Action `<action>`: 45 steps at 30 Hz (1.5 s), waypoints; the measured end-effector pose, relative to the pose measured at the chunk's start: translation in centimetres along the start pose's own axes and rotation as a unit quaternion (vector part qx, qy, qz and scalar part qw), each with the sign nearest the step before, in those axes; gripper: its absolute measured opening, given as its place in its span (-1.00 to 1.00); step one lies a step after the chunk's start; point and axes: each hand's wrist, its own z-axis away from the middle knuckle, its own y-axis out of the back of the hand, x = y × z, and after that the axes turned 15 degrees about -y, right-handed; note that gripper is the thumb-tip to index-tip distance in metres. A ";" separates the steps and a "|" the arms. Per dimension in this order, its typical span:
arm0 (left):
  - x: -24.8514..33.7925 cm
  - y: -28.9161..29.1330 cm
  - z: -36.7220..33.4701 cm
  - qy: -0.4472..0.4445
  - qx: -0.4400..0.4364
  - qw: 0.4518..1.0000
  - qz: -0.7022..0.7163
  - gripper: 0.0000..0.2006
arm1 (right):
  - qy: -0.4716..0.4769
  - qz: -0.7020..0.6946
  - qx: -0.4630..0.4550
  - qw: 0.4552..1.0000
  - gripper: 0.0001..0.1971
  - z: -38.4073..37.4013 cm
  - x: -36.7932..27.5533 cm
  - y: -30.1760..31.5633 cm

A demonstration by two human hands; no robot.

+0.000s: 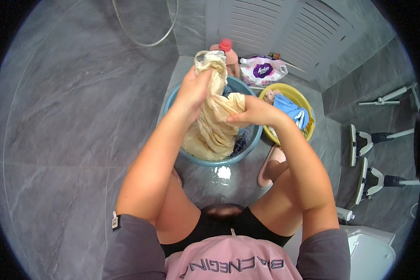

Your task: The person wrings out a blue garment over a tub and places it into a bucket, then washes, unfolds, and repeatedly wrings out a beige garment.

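Note:
A wet, pale yellow garment hangs stretched between my two hands over a round blue basin. My left hand is closed round its upper, bunched part, where a thin strap loop stands out at the top. Lower down and to the right, my right hand pinches a fold of the same cloth between thumb and fingers. The garment's lower end rests in the basin. Dark clothes show in the basin beside it, partly covered by the garment.
A yellow basin with blue and other clothes stands right of the blue one. Behind are a pink bottle with a red cap and a white-and-purple detergent package. Mops lean at the right wall; a shower hose hangs at the upper left.

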 end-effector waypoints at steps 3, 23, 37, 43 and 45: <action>0.9 0.4 0.0 0.005 0.001 1.000 0.018 -0.73 | -0.100 -0.031 -0.059 0.993 -0.61 0.0 -0.2 1.1; -0.3 1.6 -0.7 0.043 -0.070 0.996 0.021 -0.64 | -0.012 -0.107 0.022 0.994 -0.52 1.0 0.3 5.3; 1.7 2.4 0.6 0.066 -0.215 0.956 0.191 -0.46 | 0.028 -0.219 -0.158 0.963 -0.63 0.1 1.1 4.9; 1.8 3.8 1.1 0.091 -0.276 0.927 0.237 -0.45 | 0.077 -0.493 -0.124 0.858 -0.52 0.9 -0.5 4.2; 1.7 3.5 1.3 0.097 -0.289 0.919 0.249 -0.45 | -0.053 -0.416 -0.104 0.902 -0.45 -0.6 0.8 2.1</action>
